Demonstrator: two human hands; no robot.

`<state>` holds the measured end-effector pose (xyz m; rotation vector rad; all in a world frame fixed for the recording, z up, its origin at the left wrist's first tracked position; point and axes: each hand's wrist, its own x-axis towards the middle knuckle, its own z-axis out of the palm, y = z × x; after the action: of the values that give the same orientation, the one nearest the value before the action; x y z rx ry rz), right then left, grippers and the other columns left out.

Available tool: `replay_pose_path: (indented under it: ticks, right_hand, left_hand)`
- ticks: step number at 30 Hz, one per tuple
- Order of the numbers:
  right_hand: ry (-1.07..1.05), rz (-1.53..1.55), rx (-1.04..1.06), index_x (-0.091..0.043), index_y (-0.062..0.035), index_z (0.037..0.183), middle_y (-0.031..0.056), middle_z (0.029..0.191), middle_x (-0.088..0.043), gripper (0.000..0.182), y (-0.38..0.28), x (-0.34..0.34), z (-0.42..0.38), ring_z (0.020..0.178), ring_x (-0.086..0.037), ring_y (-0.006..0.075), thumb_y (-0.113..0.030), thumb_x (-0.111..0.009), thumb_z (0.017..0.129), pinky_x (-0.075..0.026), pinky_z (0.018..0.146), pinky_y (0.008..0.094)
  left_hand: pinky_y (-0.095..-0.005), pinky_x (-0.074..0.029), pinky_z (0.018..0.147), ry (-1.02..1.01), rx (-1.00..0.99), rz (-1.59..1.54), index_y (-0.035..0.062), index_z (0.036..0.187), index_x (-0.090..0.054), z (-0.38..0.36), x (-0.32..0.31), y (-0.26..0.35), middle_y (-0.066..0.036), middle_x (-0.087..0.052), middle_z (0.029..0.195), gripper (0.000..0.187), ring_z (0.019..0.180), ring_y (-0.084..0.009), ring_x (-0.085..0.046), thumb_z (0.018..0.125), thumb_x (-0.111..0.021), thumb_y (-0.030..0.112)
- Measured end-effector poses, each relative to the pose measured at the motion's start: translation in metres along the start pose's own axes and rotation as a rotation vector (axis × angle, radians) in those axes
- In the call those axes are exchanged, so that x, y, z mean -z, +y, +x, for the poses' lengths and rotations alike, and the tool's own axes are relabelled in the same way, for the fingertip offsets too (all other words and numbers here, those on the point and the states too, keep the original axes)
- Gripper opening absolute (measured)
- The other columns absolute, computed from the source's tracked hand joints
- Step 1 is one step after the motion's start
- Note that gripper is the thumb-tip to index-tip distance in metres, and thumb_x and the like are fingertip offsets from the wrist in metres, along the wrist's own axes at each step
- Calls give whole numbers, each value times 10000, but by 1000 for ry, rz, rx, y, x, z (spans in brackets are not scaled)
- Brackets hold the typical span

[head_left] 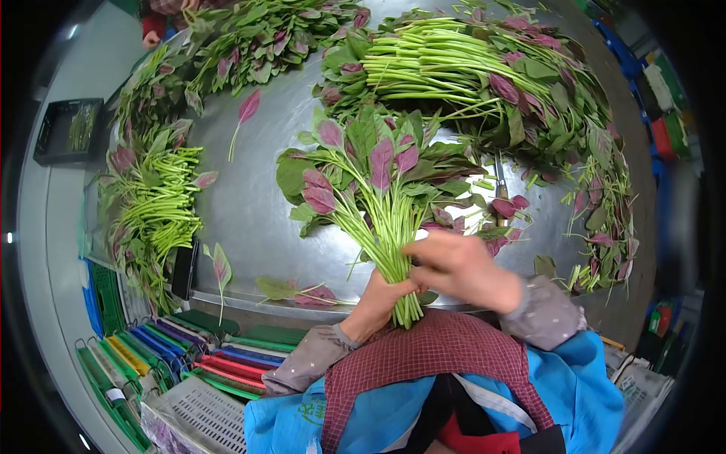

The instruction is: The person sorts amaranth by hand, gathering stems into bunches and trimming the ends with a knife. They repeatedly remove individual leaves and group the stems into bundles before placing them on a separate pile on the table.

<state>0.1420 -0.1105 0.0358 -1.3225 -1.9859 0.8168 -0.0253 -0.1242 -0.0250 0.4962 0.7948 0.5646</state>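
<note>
My left hand (378, 299) is wrapped round the lower stems of a bunch of amaranth greens (382, 219). The bunch stands upright over the table's near edge, its purple and green leaves fanned out at the top and its cut ends poking out below my hand. My right hand (465, 271) is beside the stems on the right, fingers curled toward them. Motion blurs those fingers, so whether they grip any stem cannot be made out. A knife (501, 185) with a wooden handle lies on the table to the right of the bunch, among loose leaves.
Large heaps of amaranth (446, 64) cover the back of the metal table (242, 197), with another pile (162, 197) at the left. A dark phone-like object (184, 271) rests at the near left edge. Coloured crates (227, 367) stand below. Another person's hand (151, 39) shows far left.
</note>
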Motion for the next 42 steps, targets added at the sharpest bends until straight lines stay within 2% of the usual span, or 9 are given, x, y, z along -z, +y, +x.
replay_pose_path:
  ticks: [3,9,14,18,21,25,32,36,42]
  right_hand:
    - [9,-219,124,-584,-84,763,72,713,-492,108,-15,-36,23,612,-579,227,-144,-623,682,-444,470,341]
    - [-94,-283,157,-527,-64,693,69,643,-412,125,-2,-35,26,544,-493,200,-151,-604,739,-375,458,331]
    - [-792,725,-151,-561,-7,757,39,627,-501,162,22,16,-1,561,-449,104,-159,-562,813,-362,479,279]
    - [-283,491,-394,-550,-1,788,-37,601,-436,200,40,14,-14,551,-367,34,-191,-558,851,-329,487,218]
    - [-105,687,-284,-546,-18,842,-51,621,-468,127,4,18,-3,546,-373,14,-135,-592,829,-312,482,182]
    - [5,794,-425,-543,-3,823,-19,648,-558,124,2,2,11,548,-423,3,-117,-592,827,-337,478,181]
    - [-73,740,-441,-496,3,895,-6,710,-558,92,22,-20,2,649,-499,28,-43,-556,843,-412,582,179]
    - [-6,704,-417,-539,-15,836,-43,593,-506,90,20,-27,3,517,-404,6,-67,-604,804,-319,452,185]
    - [97,688,-376,-551,-17,842,-33,614,-506,90,13,-19,8,501,-425,15,-63,-608,790,-332,452,201]
  left_hand:
    - [-264,-457,714,230,-177,285,10,1055,-500,2,-9,-4,-49,-547,958,308,865,-129,-535,785,-631,78]
    - [-270,-456,765,131,-82,309,17,1153,-437,2,0,-5,-47,-520,1013,376,956,-128,-513,810,-588,43]
    - [-283,-464,752,64,26,-81,20,1126,-466,-1,7,-2,-46,-542,940,349,831,-129,-547,804,-592,65]
    - [-353,-451,778,-113,96,-445,63,1195,-397,-8,13,1,-53,-501,795,415,709,-156,-534,814,-560,88]
    - [-328,-452,702,-506,-222,-264,44,1159,-423,-22,-3,28,-67,-501,700,385,672,-166,-541,814,-573,128]
    - [-291,-467,633,86,66,-200,-6,1048,-510,-1,9,25,-90,-562,792,273,705,-168,-557,821,-576,133]
    - [-309,-465,669,-71,-21,-214,-5,1080,-485,-5,14,8,-71,-548,806,298,730,-168,-544,821,-569,115]
    - [-329,-463,723,-49,-19,-216,6,1054,-479,-7,14,10,-74,-528,714,297,734,-200,-544,815,-584,147]
    - [-308,-464,690,-84,-37,-254,5,1078,-485,-5,16,11,-64,-548,900,293,766,-162,-539,818,-579,101]
